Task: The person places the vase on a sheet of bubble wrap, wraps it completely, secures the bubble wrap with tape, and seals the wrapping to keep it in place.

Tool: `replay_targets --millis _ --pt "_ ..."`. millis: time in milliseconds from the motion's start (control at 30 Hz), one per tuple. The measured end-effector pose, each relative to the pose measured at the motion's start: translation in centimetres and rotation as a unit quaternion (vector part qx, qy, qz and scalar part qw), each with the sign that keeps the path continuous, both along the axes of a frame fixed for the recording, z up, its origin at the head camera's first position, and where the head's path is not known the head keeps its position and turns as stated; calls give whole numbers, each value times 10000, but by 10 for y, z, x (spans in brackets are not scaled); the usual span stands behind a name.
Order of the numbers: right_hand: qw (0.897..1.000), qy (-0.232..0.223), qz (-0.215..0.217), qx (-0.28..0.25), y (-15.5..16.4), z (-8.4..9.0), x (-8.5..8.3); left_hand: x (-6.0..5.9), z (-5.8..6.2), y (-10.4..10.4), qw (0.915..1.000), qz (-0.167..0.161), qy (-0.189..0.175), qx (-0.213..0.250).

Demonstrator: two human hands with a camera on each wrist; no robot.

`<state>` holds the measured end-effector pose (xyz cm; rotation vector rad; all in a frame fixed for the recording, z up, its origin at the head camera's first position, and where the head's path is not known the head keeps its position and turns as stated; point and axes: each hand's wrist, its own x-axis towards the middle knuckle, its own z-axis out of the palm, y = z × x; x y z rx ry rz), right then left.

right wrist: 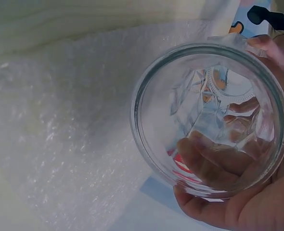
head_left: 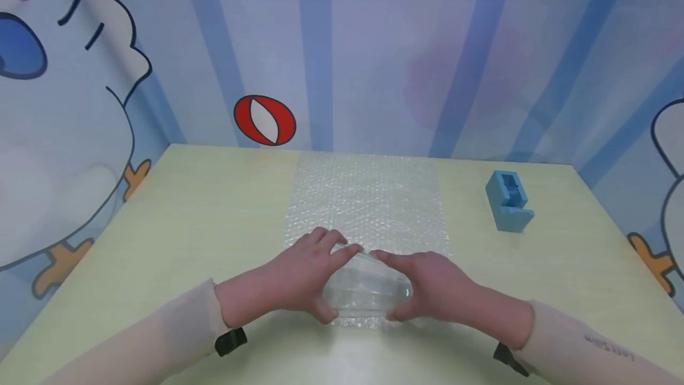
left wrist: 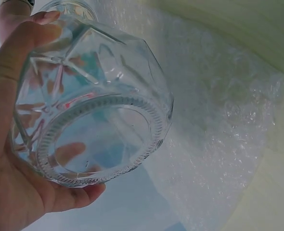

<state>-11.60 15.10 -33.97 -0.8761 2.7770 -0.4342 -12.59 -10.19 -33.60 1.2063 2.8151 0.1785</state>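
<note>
Both hands on 1 clear glass jar (head_left: 369,284), lying on its side, long axis running L-R btwn them. Jar is over the near part of the bubble wrap (head_left: 369,195); can't tell if it's touching the wrap or held just above.

L hand (head_left: 304,275): fingers part-spread & curved round the base end, thumb on the near side, other fingers on the far side. L wrist cam shows the base face-on: round, w/ ridged ring; facets + cut pattern on the jar wall.

R hand (head_left: 440,284): fingers curved round the mouth end, same split, thumb near side, index far side. R wrist cam looks straight into the mouth: thick smooth rim (right wrist: 141,144), fingers visible thru the glass. So both grips are approx jar-width, neither fully spread.

Wrap is a flat sheet, approx mid tabletop (head_left: 230,207), running from near the back edge fwd to under the jar/hands. Tabletop = pale yellow.

Blue dispenser-like block (head_left: 504,210) sits on R side of tabletop, apart from the wrap, w/ a slot in its top.

Bkgd: blue-striped wall (head_left: 374,46), cartoon figures L & R, red/white ball print (head_left: 264,120) back L of the wrap. Pale sleeves (head_left: 184,319) on both forearms, small dark lettering on the R one.
</note>
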Motion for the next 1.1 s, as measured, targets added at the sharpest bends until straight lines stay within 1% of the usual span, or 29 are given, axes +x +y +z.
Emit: replay_targets --millis 233,300,433,633,767,833,867,933,1033,1100 --pt "10000 -37 -29 15 2 -3 -3 -5 -2 3 9999 18 -101 -45" --pt "9999 -104 -82 11 3 -5 -5 -7 -2 4 9998 44 -197 -58" --pt "9989 -390 -240 53 5 -6 -10 -12 -3 6 9993 75 -357 40" --pt "9984 -544 -153 41 7 -7 -15 -21 -2 7 9977 153 -649 96" --pt "9981 -603 -120 44 7 -6 -17 -22 -1 6 9964 223 -815 98" --pt "9980 -621 -102 43 7 -6 -18 -21 0 5 9965 226 -800 106" --pt "9979 -632 -96 47 7 -5 -18 -19 -1 5 9968 209 -762 109" --pt "9977 -670 -107 39 6 -5 -18 -15 -2 3 9986 106 -503 109" --pt "9973 -718 -114 69 6 -5 -19 -3 -7 -2 9997 -120 214 23" --pt "9969 -767 -144 77 6 -5 -19 6 -14 -6 9966 -264 784 -8"
